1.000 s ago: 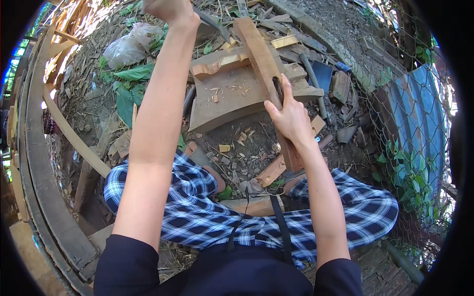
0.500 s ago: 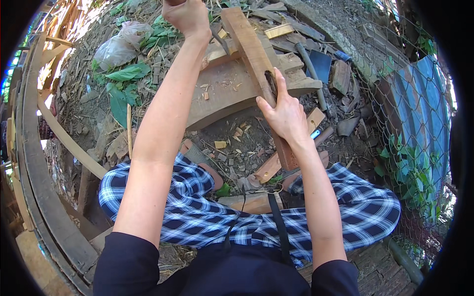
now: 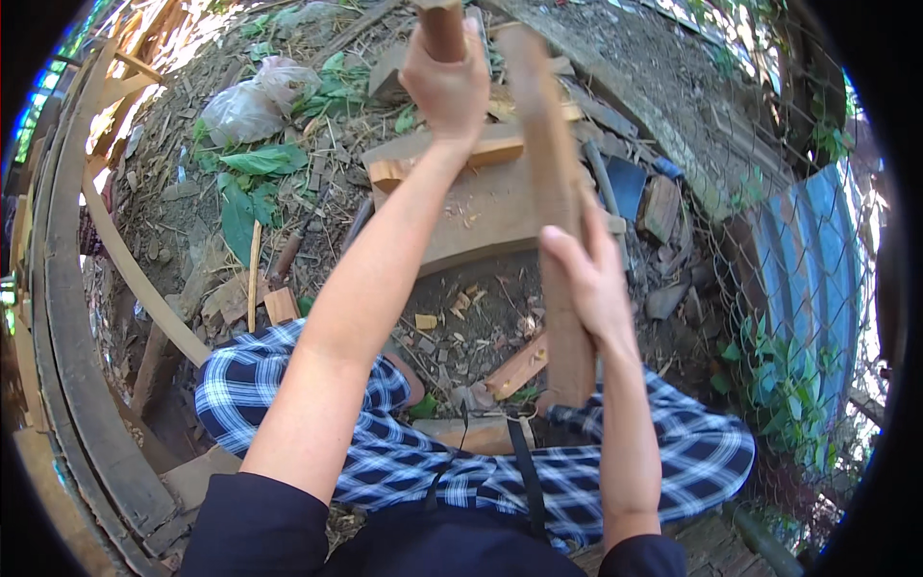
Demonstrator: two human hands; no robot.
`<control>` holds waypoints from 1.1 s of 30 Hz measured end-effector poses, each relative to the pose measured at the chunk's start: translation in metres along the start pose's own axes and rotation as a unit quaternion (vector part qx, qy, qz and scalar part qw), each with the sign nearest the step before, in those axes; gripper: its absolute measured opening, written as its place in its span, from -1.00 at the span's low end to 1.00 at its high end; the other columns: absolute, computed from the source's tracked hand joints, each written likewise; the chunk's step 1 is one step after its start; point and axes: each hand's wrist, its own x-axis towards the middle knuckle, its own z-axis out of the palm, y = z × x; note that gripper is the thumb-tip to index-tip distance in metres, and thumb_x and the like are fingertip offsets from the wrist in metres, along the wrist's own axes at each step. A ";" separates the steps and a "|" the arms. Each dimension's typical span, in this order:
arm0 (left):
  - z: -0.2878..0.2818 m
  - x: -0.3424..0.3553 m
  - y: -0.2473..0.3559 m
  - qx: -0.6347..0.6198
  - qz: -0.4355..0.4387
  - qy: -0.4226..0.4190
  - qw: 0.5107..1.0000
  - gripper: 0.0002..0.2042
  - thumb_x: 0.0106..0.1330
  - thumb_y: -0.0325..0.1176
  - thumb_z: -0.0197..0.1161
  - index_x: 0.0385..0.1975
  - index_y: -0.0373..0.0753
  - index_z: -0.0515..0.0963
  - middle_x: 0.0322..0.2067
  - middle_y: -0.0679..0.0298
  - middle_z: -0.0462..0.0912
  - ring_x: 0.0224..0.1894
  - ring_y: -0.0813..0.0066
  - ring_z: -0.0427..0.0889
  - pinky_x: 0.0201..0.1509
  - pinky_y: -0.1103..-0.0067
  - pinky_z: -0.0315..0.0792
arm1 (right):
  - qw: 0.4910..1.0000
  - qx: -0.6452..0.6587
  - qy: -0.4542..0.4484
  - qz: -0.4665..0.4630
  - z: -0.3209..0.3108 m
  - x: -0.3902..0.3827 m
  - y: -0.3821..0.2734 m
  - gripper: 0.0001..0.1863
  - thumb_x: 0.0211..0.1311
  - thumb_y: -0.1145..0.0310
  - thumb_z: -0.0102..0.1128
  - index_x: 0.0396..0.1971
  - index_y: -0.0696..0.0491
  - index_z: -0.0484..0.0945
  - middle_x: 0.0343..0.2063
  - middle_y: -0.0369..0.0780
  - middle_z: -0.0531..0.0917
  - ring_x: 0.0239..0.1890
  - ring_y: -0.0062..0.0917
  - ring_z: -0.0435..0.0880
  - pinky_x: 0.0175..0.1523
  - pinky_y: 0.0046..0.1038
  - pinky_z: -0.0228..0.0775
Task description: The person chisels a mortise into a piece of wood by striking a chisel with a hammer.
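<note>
Right hand (image 3: 598,284) — clasping wooden beam (image 3: 552,183), which lies along its left side, extending ahead and behind | left hand (image 3: 450,96) — curled round wooden handle (image 3: 442,31)

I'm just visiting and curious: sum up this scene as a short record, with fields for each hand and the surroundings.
Left hand: gripping a wooden handle
Right hand: holding a long wooden beam, motion-blurred
Middle: broad wooden slab, partly hidden by the beam
Ground: scattered wood chips, clear plastic bag
Right side: blue corrugated sheet
Clothing: plaid trousers
</note>
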 end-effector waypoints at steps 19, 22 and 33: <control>-0.026 0.003 -0.009 -0.140 -0.150 -0.006 0.979 -0.77 0.29 -0.37 0.42 -0.49 -0.31 0.51 -0.57 0.39 0.59 -0.50 0.65 0.53 -0.35 0.56 0.41 | 0.980 -0.183 -0.048 -0.064 -0.024 0.009 -0.046 -0.11 0.20 0.00 0.23 0.49 0.00 0.15 0.29 0.18 0.44 0.33 0.01 0.46 0.42 -0.18 0.26; -0.021 0.003 -0.009 -0.193 -0.220 0.008 0.956 -0.78 0.27 -0.37 0.44 -0.44 -0.30 0.52 -0.56 0.40 0.59 -0.49 0.65 0.54 -0.34 0.58 0.42 | 0.970 -0.207 -0.097 0.081 -0.002 0.005 0.003 -0.08 0.21 0.00 0.20 0.53 -0.15 0.04 0.13 0.22 0.57 0.19 0.14 0.56 0.36 -0.12 0.34; -0.019 -0.008 0.007 -0.135 -0.134 0.107 0.976 -0.76 0.31 -0.42 0.39 -0.50 -0.27 0.44 -0.63 0.40 0.50 -0.71 0.66 0.40 -0.64 0.65 0.29 | 0.953 -0.285 -0.083 0.056 0.026 -0.009 0.036 -0.06 0.24 0.05 0.24 0.53 -0.23 -0.09 -0.30 0.21 0.71 -0.18 0.22 0.69 0.01 0.07 0.53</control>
